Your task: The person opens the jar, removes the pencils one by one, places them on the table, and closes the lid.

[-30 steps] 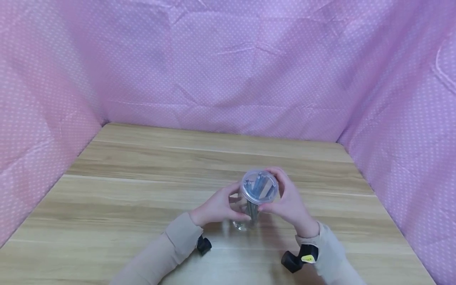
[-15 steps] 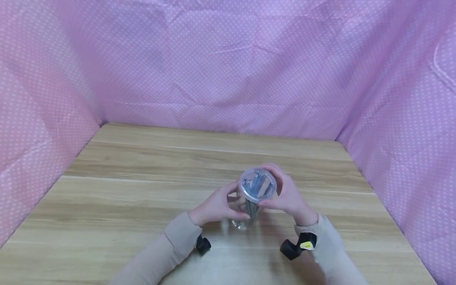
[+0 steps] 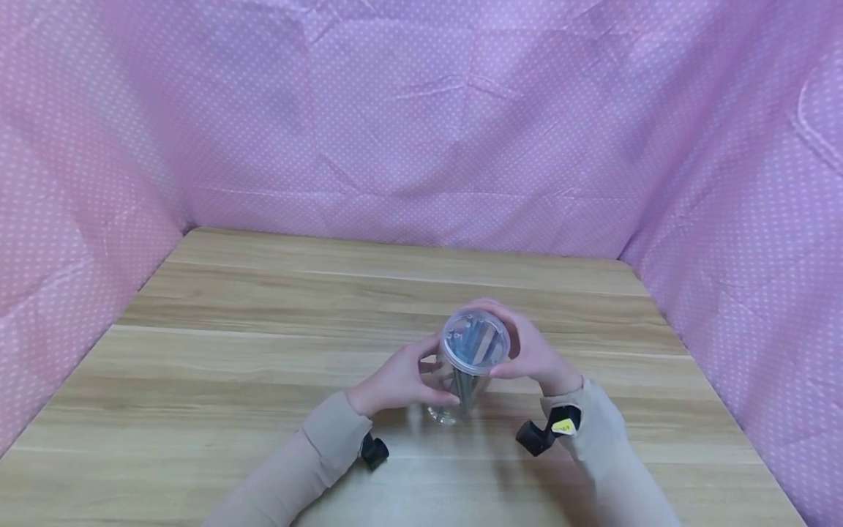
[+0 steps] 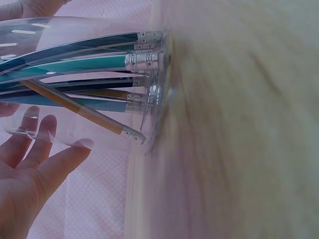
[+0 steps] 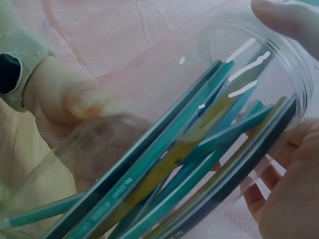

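Note:
A clear plastic jar stands a little tilted on the table, just right of middle in the head view. Several pencils, teal, dark and yellow-brown, lean inside it with their silver ferrule ends at the bottom. My left hand grips the jar's body from the left, thumb at the near side. Around the round clear lid my right hand curls from the right, thumb on the near rim, fingers along the far rim. In the right wrist view, the left hand shows partly through the jar wall.
The wood-grain table spreads around the jar on every side. Pink dotted cloth hangs behind it and along both sides. A black wrist camera sits under the left cuff, another black camera by the right cuff.
My right hand has turned counterclockwise at the lid, its fingers moving left along the far rim and its wrist rising away from me. The left hand and jar have barely shifted.

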A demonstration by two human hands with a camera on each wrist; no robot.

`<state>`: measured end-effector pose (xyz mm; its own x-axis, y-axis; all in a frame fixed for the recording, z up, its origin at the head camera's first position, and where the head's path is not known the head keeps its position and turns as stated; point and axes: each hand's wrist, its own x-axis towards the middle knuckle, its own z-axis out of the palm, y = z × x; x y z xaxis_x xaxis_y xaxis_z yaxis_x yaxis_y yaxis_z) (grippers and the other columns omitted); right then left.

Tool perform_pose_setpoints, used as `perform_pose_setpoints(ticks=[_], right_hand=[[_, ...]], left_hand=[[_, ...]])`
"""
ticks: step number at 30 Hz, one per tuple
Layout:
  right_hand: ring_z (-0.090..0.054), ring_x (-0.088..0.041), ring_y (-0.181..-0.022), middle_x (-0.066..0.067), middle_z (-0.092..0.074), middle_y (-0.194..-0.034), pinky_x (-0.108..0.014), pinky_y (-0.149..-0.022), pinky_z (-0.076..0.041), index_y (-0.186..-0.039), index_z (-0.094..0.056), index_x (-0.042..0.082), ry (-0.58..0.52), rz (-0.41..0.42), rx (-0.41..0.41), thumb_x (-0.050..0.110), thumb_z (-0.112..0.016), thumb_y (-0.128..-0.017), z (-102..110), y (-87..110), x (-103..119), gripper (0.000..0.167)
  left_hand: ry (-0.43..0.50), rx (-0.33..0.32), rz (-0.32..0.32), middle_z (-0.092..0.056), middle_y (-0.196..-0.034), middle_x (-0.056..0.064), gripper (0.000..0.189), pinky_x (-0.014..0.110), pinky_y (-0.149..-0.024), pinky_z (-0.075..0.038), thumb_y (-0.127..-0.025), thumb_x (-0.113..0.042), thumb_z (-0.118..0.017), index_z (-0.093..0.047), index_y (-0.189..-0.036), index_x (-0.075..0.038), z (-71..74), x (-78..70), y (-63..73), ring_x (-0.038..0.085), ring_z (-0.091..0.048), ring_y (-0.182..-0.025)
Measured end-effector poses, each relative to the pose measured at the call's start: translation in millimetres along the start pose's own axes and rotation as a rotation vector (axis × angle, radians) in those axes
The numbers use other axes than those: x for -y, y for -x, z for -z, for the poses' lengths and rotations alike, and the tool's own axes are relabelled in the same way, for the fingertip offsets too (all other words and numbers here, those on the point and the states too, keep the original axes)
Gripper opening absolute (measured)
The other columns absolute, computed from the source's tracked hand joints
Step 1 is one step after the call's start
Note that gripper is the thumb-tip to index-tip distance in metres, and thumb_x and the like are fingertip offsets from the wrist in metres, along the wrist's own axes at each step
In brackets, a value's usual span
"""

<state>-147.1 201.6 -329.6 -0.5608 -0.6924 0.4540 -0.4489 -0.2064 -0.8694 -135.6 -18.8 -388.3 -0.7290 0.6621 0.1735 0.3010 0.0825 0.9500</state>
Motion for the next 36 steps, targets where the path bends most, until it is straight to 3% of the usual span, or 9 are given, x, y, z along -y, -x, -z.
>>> perform_pose_setpoints(ticks=[11, 16, 20, 24, 28, 36], right_hand=[[-0.050, -0.012, -0.120, 0.002, -0.052, -0.133, -0.026, -0.105, -0.041, -0.139, -0.041, 0.010, -0.111, -0.010, 0.120, 0.023, -0.076, -0.079, 8.7, -6.9, -1.9, 0.071], [-0.047, -0.013, -0.124, 0.004, -0.049, -0.137, -0.028, -0.107, -0.040, -0.143, -0.036, 0.013, -0.057, -0.041, 0.122, 0.026, -0.075, -0.080, 9.4, -3.4, 1.1, 0.076], [-0.044, -0.015, -0.127, 0.003, -0.047, -0.138, -0.028, -0.110, -0.035, -0.145, -0.029, 0.001, 0.085, -0.049, 0.036, 0.033, -0.077, -0.078, 3.9, 6.1, 7.9, 0.088], [-0.042, -0.013, -0.124, -0.005, -0.046, -0.135, -0.021, -0.109, -0.032, -0.139, -0.032, -0.009, 0.283, -0.066, -0.116, 0.031, -0.084, -0.070, -6.5, 14.7, 16.2, 0.095], [-0.038, -0.010, -0.120, -0.019, -0.046, -0.129, -0.016, -0.103, -0.032, -0.134, -0.042, -0.005, 0.449, -0.079, -0.251, 0.019, -0.090, -0.059, -15.3, 18.5, 19.9, 0.092], [-0.041, -0.010, -0.114, -0.012, -0.054, -0.121, -0.030, -0.101, -0.036, -0.127, -0.052, 0.001, 0.640, -0.136, -0.383, 0.016, -0.093, -0.048, -29.7, 16.0, 23.9, 0.090]], left_hand=[[-0.007, 0.000, -0.009, -0.047, -0.143, 0.002, 0.084, 0.037, -0.106, -0.043, -0.071, -0.011, -0.082, -0.039, -0.144, -0.015, 1.6, -1.7, 0.6, 0.022, -0.044, -0.131], [-0.013, 0.003, -0.009, -0.046, -0.144, 0.001, 0.086, 0.039, -0.107, -0.043, -0.071, -0.011, -0.082, -0.038, -0.145, -0.016, 2.0, -2.5, 0.4, 0.022, -0.043, -0.132], [-0.004, 0.014, 0.001, -0.045, -0.145, -0.001, 0.087, 0.041, -0.108, -0.042, -0.072, -0.011, -0.082, -0.036, -0.146, -0.019, 0.8, -2.8, 0.3, 0.021, -0.041, -0.134], [-0.005, 0.013, 0.015, -0.043, -0.146, -0.005, 0.090, 0.040, -0.108, -0.042, -0.071, -0.010, -0.083, -0.036, -0.146, -0.022, 0.0, -2.7, 0.2, 0.018, -0.040, -0.135], [-0.005, 0.010, 0.000, -0.042, -0.147, -0.002, 0.091, 0.038, -0.107, -0.042, -0.070, -0.010, -0.083, -0.035, -0.147, -0.020, -0.2, -2.8, 0.1, 0.020, -0.040, -0.135], [0.004, 0.012, -0.022, -0.043, -0.147, 0.001, 0.088, 0.038, -0.107, -0.042, -0.071, -0.009, -0.082, -0.036, -0.146, -0.016, -0.4, -0.7, 0.5, 0.022, -0.040, -0.134]])
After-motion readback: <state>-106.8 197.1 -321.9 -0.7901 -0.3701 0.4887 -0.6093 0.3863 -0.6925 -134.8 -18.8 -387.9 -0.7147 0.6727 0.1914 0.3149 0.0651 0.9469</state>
